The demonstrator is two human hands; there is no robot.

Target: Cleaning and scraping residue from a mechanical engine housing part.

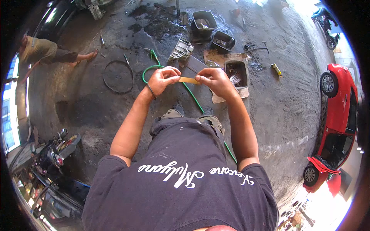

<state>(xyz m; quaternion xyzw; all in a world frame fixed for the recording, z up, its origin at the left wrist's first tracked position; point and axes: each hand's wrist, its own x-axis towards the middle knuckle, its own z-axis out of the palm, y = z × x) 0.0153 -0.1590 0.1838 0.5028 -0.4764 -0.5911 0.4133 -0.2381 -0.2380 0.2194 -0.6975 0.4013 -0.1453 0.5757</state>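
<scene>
We pinch a flat yellow strip [189, 80] taut between our left hand [163, 79] and right hand [216, 80], held above the green hose [148, 69] and oily floor [96, 104], with nothing yet fitted anywhere.

Green hose [191, 94], red car [339, 111], motorcycle [54, 150]

Few such things show around the flat brown cardboard sheet [217, 57] on the concrete floor. On its far left corner stands a dark open box [223, 41], and another [204, 20] stands just beyond that. A rusty open box [236, 72] sits on the sheet's near part, holding what may be a crumpled clear wrapper [234, 79].
</scene>
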